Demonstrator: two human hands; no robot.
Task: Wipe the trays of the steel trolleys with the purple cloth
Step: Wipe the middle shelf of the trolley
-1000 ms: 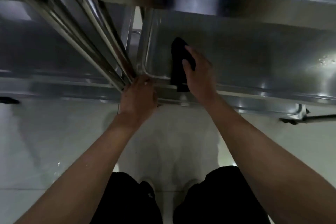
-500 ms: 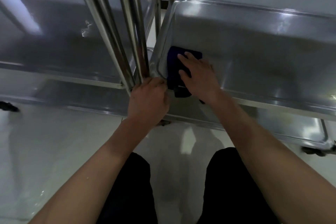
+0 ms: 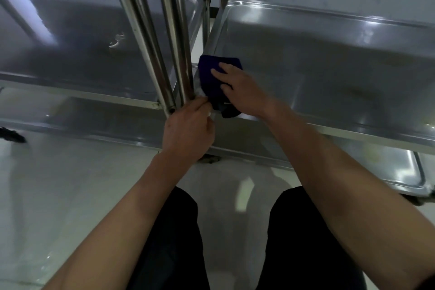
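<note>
Two steel trolleys stand side by side. The purple cloth (image 3: 209,73) lies in the near left corner of the right trolley's tray (image 3: 329,59). My right hand (image 3: 244,92) presses flat on the cloth, fingers straight and pointing left. A dark end of the cloth hangs over the tray's front rim. My left hand (image 3: 188,129) is curled round the base of the right trolley's upright post (image 3: 181,54) at the tray's front left corner. The left trolley's tray (image 3: 70,54) lies to the left.
Several steel upright posts (image 3: 141,30) rise between the two trays. Lower shelves show beneath both trays, with one (image 3: 388,167) at right. A castor (image 3: 11,135) sits at far left on the pale tiled floor (image 3: 70,195). My dark-trousered legs are below.
The view rose from the lower shelf to the upper tray a second ago. Since half a second ago my right hand slid the cloth slightly farther into the tray corner; my left hand kept its grip.
</note>
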